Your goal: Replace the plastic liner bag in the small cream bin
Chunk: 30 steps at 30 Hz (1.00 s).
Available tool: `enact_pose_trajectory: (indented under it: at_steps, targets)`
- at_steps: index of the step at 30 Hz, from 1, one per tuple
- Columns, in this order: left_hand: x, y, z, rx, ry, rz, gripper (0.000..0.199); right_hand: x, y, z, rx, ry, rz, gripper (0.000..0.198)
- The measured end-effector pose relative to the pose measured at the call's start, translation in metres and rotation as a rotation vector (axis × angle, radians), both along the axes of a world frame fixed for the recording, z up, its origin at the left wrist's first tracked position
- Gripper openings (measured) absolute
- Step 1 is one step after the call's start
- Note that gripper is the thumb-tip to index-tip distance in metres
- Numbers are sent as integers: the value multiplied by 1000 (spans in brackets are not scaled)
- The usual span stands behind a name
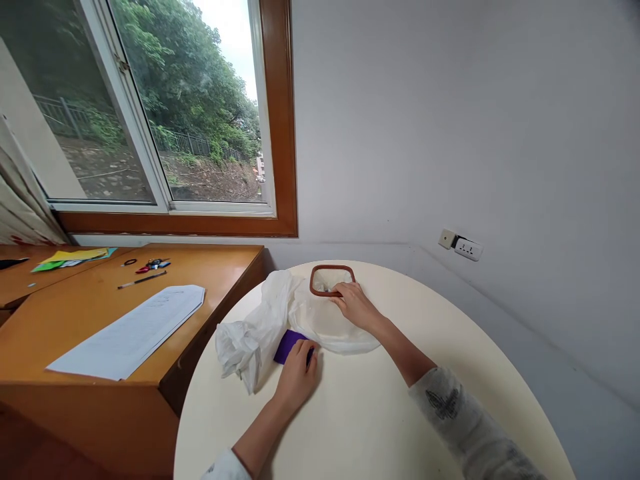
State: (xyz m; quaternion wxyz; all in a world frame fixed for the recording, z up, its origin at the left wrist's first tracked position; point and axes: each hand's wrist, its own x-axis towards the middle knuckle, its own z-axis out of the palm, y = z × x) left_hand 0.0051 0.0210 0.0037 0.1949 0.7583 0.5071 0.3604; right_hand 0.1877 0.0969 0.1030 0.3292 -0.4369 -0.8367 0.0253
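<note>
On the round cream table (380, 413), a purple piece (287, 346) lies just beside a crumpled white plastic bag (267, 313), and the left hand (299, 375) closes its curled fingers around the piece's right side. Farther back, the right hand (357, 305) bends its fingers over the near rim of a brown-rimmed container (332, 267); whether they grip it, I cannot tell.

Purple piece (286, 347) near open brown-rimmed basket (332, 267)

purple piece (286, 347) partly hidden by left fingers (300, 349), basket rim (332, 267) by right fingers (344, 288)
</note>
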Motion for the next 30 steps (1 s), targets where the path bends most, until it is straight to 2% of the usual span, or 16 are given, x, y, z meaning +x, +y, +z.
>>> enact_pose_trajectory:
  at_steps: [11,15,18,21,24,30]
  targets:
    - [0,0,3,9,-52,12,23,4,-7,2,-45,37,2,6]
    - [-1,2,-1,19,-78,15,22,12,-17,2,-60,56,-9,5]
    - [-2,2,-2,55,-128,68,27,21,-30,4,-100,74,4,4]
    - [-1,2,1,100,-193,104,41,29,-48,9,-171,88,36,5]
    - [0,0,5,101,-235,85,64,35,-68,14,-230,86,64,5]
    - [3,-2,1,-69,-302,16,106,36,-98,16,-302,82,116,3]
